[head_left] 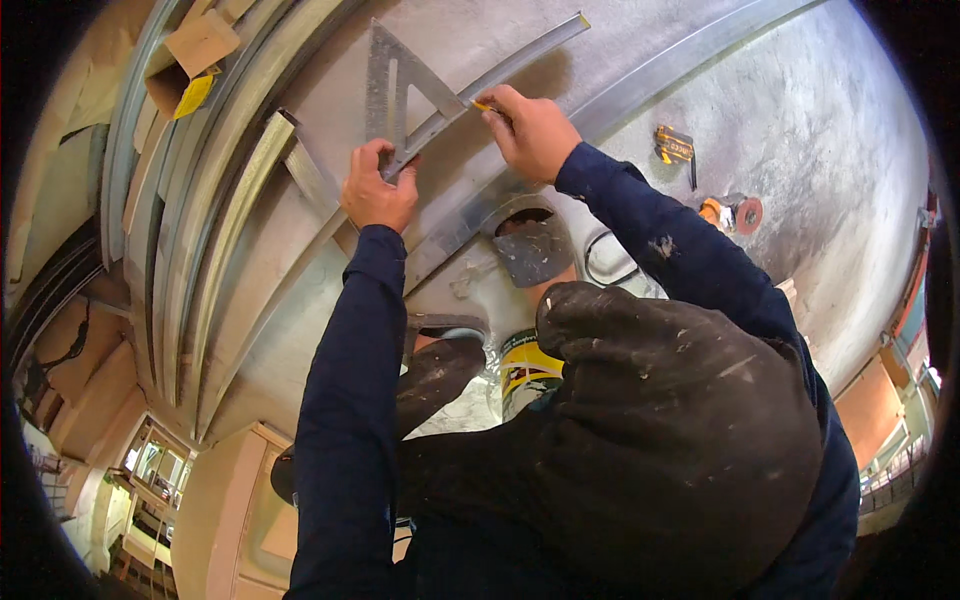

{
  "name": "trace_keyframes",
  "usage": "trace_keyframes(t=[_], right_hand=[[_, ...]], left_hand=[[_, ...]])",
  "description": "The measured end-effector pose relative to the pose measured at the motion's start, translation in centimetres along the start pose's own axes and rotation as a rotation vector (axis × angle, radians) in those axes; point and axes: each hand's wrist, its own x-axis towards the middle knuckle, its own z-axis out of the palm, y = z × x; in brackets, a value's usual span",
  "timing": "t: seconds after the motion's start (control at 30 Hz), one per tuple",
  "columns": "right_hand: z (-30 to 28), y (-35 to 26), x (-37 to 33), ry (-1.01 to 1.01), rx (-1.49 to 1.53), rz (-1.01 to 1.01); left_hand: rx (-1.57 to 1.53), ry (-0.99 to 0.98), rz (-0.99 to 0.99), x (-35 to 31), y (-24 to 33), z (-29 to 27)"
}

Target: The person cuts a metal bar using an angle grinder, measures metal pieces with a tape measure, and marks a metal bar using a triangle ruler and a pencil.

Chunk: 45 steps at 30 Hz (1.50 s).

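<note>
My left hand is closed on the near end of a narrow metal channel. With the same grip it steadies a triangular metal speed square, which lies against the channel's edge. A yellow pencil is pinched in my right hand, its tip at the square's corner where it meets the channel. The channel slants away to the far right, over the grey floor. My fingers partly hide the pencil's length and the channel's near end.
Long metal channels lie at the left, with an open cardboard box on them. Another long channel crosses behind. A yellow-black hand tool and an orange tool with a red disc lie right. A yellow-white bucket stands by my knee.
</note>
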Motion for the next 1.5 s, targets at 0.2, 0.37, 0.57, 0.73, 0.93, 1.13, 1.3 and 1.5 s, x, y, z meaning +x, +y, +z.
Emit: trace_keyframes(t=[0.2, 0.37, 0.57, 0.73, 0.93, 1.13, 1.3, 1.5], right_hand=[[0.8, 0.1, 2.7, -0.064, -0.108, -0.043], [0.1, -0.1, 2.2, -0.119, -0.134, -0.032], [-0.1, -0.3, 2.8, -0.153, -0.196, -0.045], [-2.2, -0.8, 2.2, -0.314, -0.294, -0.026], [-4.6, 3.0, 5.9, 0.002, -0.663, -0.538], [-4.0, 6.6, 4.6, -0.093, -0.704, -0.598], [-3.8, 7.2, 3.0, -0.146, -0.746, -0.644], [-3.3, 6.6, 3.8, -0.076, -0.781, -0.566]], left_hand=[[0.043, -0.01, 0.01, -0.1, -0.1, 0.0], [0.054, -0.014, 0.024, -0.1, -0.4, 0.0], [0.044, -0.017, 0.029, -0.3, -0.7, 0.4], [0.066, -0.05, 0.014, -0.1, -0.9, 0.0], [-0.052, -0.076, 0.076, -0.8, -1.6, -1.2], [-0.045, -0.128, 0.062, -3.1, -2.6, -2.2], [0.066, -0.062, 0.17, -5.2, -3.5, -0.6], [0.133, -0.005, 0.11, -3.5, -2.5, 1.4]])
